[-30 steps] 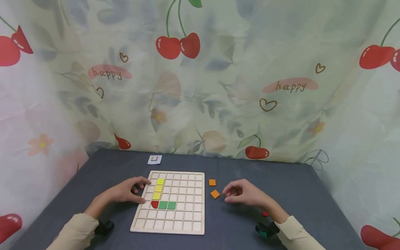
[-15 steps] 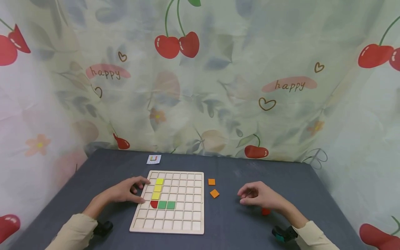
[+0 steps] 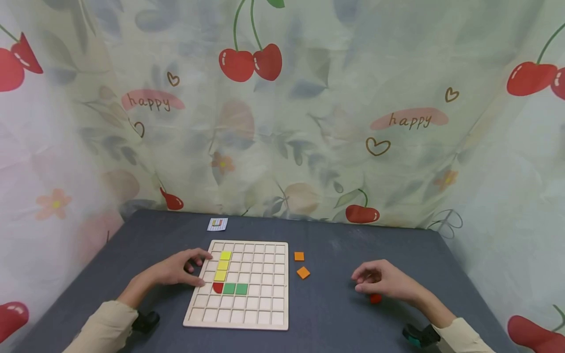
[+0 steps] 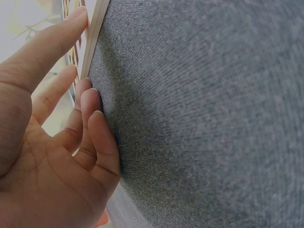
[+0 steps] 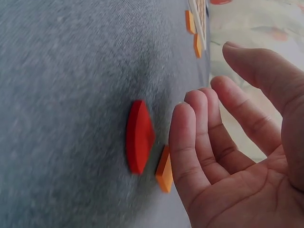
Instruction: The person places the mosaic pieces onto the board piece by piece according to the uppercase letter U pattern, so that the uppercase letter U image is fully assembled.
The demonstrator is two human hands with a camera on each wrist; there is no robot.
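Observation:
A pale wooden grid board [image 3: 265,304] lies on the dark table. It bears a column of yellow square tiles [image 3: 222,265], a red rounded tile [image 3: 218,288] and two green square tiles [image 3: 235,289]. At the board's left edge, my left hand [image 3: 178,268] rests with thumb and index fingertip on the rim; its other fingers bend loosely in the left wrist view. My right hand [image 3: 388,280] hovers, relaxed and holding nothing, over a loose red piece [image 5: 138,137]. Beside that piece lies an orange piece [image 5: 164,170], partly covered by my fingers in the right wrist view.
Two orange square tiles, one straight [image 3: 299,256] and one turned [image 3: 303,272], lie just right of the board. Behind the board is a small card [image 3: 218,224] with a coloured grid pattern. A printed curtain [image 3: 282,147] encloses the table's back and sides.
My right hand has moved right, away from the two orange tiles, to above the loose red piece. The left hand and the board have stayed in place.

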